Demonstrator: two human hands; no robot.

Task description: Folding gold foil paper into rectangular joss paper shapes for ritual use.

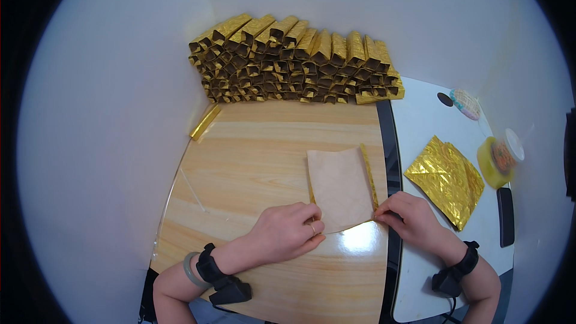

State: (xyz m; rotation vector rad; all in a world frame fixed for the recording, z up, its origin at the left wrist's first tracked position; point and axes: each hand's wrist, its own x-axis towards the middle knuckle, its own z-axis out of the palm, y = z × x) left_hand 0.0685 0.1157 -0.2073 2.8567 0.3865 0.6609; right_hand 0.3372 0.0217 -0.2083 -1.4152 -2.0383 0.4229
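A sheet of gold foil paper (341, 187) lies on the wooden table with its plain beige side up. Its left and right edges are turned up, showing thin gold strips. At its near left corner my left hand (289, 231) is closed, thumb and fingers pinching the paper. My right hand (410, 219) pinches the near right corner between thumb and fingertips. To the right, a pile of gold foil sheets (447, 180) rests on the white table. Many folded gold paper tubes (294, 63) are stacked at the back, their open ends facing me.
A single gold strip (205, 122) and a thin white stick (194, 190) lie at the left. On the white table (420, 264) stand a lidded cup (507, 149) and a yellow container (489, 165), with a dark flat device (506, 217) near its right edge. White walls enclose the tables.
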